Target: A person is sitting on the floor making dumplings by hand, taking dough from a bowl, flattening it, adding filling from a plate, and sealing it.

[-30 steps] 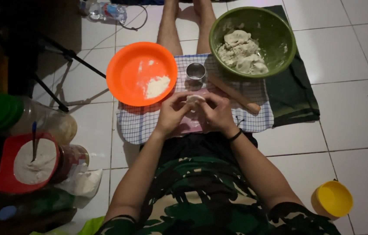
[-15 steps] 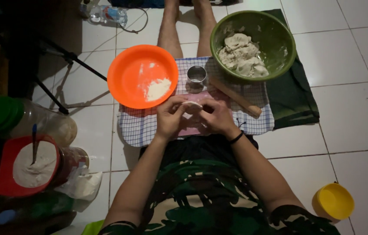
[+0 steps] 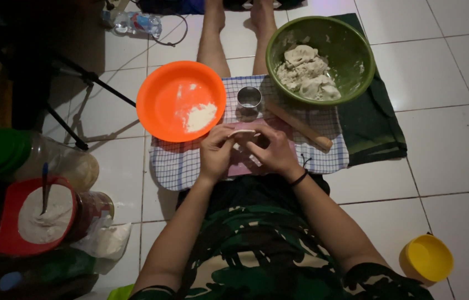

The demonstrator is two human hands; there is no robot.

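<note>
Hands drifted slightly nearer since earlier frame. Left hand [image 3: 216, 153] and right hand [image 3: 272, 151] pinch small dough disc [image 3: 241, 133] together over checked cloth [image 3: 184, 164], keeping floor clean; orange bowl [image 3: 180, 100] of flour far-left, within reach.

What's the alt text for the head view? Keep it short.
Seen from above, a seated person's left hand and right hand pinch a small flat dough piece over a checked cloth on a tiled floor. Beyond sit an orange bowl with flour, a green bowl of dough, a metal ring cutter and a wooden rolling pin.
</note>
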